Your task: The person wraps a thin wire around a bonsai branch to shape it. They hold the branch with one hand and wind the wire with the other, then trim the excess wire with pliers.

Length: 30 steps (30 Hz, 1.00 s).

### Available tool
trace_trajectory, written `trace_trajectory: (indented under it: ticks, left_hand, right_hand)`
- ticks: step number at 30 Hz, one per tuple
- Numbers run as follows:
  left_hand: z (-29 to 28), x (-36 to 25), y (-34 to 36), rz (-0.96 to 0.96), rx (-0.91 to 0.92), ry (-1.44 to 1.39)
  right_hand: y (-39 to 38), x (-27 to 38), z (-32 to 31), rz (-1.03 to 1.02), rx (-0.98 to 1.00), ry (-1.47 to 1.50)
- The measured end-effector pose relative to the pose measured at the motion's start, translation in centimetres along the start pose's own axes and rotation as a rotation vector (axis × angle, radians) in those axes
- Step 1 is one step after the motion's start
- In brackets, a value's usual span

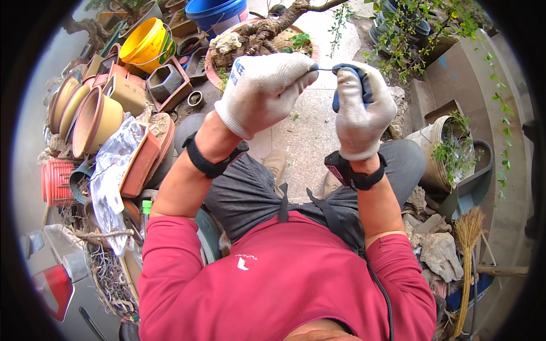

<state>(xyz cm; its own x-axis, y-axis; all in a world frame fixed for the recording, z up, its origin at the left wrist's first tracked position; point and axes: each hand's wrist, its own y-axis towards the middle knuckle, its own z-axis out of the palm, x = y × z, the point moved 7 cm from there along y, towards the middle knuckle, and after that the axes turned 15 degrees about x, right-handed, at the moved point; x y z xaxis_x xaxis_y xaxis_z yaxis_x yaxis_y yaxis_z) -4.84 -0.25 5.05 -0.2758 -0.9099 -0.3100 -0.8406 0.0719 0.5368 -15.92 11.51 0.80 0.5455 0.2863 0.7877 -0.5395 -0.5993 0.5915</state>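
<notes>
Both my hands wear white knit gloves with dark blue coated fingers. Between them a short, thin dark strand that looks like wire is stretched level. My left hand is closed, pinching the strand's left end at its fingertips. Bent fingers and thumb of my right hand grip its right end. Just beyond the left hand, a thick-trunked bonsai tree grows in a round terracotta pot, partly hidden by that glove.
On the left are stacked clay pots, a yellow bucket and a clear plastic bag. A blue bucket stands behind. To the right are a white bucket of cut greenery, stones and a straw broom.
</notes>
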Motion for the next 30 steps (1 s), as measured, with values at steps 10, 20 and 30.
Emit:
trace_trajectory:
  ticks: [10,20,30]
  left_hand:
    - [0.6,-0.4,0.2,0.059,-0.047,0.145]
    - [0.2,-0.4,0.4,-0.023,-0.125,0.019]
    - [0.0,0.4,0.5,-0.064,0.004,-0.244]
  right_hand:
    - [-0.3,-0.3,1.3,0.096,0.130,0.144]
    - [-1.2,-0.2,1.8,0.020,0.125,0.161]
    - [-1.4,-0.6,1.9,0.048,0.233,0.170]
